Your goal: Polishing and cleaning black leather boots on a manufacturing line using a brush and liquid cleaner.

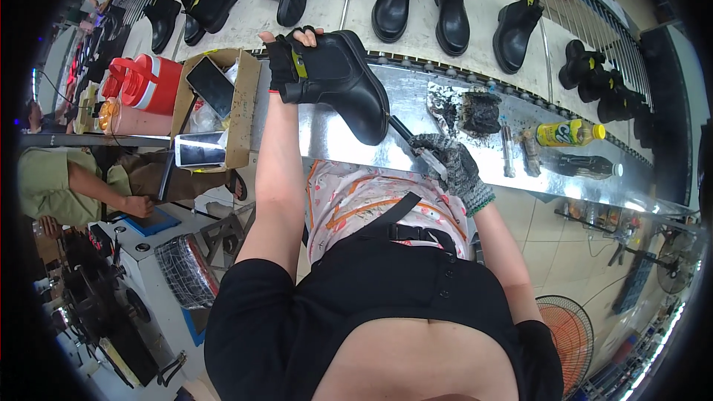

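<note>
**One black Chelsea boot held up at the steel bench**

We see the boot between two hands: the fingers of the black-gloved left hand are clamped on its shaft, while those of the grey-gloved right hand are closed around a slim, dark-ended tool. The boot's long axis runs toward the wearer's body, toe nearest, sole turned rightward. The tool's tip meets the picture edge of that sole near the toe; contact, we cannot tell.
</note>
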Demonstrator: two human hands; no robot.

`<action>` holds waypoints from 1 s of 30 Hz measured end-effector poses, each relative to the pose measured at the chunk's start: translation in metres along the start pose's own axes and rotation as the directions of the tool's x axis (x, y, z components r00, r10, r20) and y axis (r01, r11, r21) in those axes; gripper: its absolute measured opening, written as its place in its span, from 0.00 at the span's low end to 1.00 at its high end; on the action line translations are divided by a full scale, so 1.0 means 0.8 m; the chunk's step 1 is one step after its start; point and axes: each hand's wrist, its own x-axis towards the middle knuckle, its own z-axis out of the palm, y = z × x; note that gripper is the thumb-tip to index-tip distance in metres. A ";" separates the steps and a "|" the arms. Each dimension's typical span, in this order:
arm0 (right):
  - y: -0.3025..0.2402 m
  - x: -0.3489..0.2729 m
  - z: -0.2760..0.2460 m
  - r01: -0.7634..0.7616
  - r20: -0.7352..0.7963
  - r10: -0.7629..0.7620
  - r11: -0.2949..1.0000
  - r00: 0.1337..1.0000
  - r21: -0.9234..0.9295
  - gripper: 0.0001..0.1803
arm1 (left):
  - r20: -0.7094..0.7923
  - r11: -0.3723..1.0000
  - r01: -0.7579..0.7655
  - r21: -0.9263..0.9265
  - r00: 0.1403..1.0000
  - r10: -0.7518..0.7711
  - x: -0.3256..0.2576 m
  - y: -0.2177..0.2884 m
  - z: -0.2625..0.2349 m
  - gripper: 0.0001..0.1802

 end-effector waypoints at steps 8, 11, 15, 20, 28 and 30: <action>0.029 -0.014 0.021 -0.107 -0.027 0.114 0.978 0.993 0.179 0.18 | -0.321 0.985 -0.034 0.172 0.943 0.088 0.009 0.005 -0.017 0.48; 0.051 -0.020 0.029 -0.139 -0.040 0.152 0.963 0.988 0.233 0.23 | -0.400 0.961 -0.025 0.275 0.906 0.138 0.015 0.003 -0.020 0.47; 0.082 -0.019 0.041 -0.229 0.055 0.333 0.511 0.941 0.829 0.32 | -0.422 0.931 -0.089 0.354 0.873 0.244 0.027 -0.008 -0.031 0.46; 0.077 -0.024 0.046 -0.186 0.124 0.451 0.096 0.884 0.978 0.44 | -0.196 0.501 -0.088 0.861 0.851 0.487 0.014 -0.030 -0.058 0.41; 0.019 -0.025 0.018 -0.113 -0.019 0.555 0.203 0.832 0.973 0.43 | 0.052 -0.134 0.018 0.991 0.864 0.501 -0.016 -0.014 -0.039 0.38; 0.012 -0.022 0.015 -0.143 -0.056 0.615 0.270 0.786 0.952 0.41 | 0.073 -0.117 -0.022 0.993 0.892 0.446 -0.030 -0.010 -0.019 0.36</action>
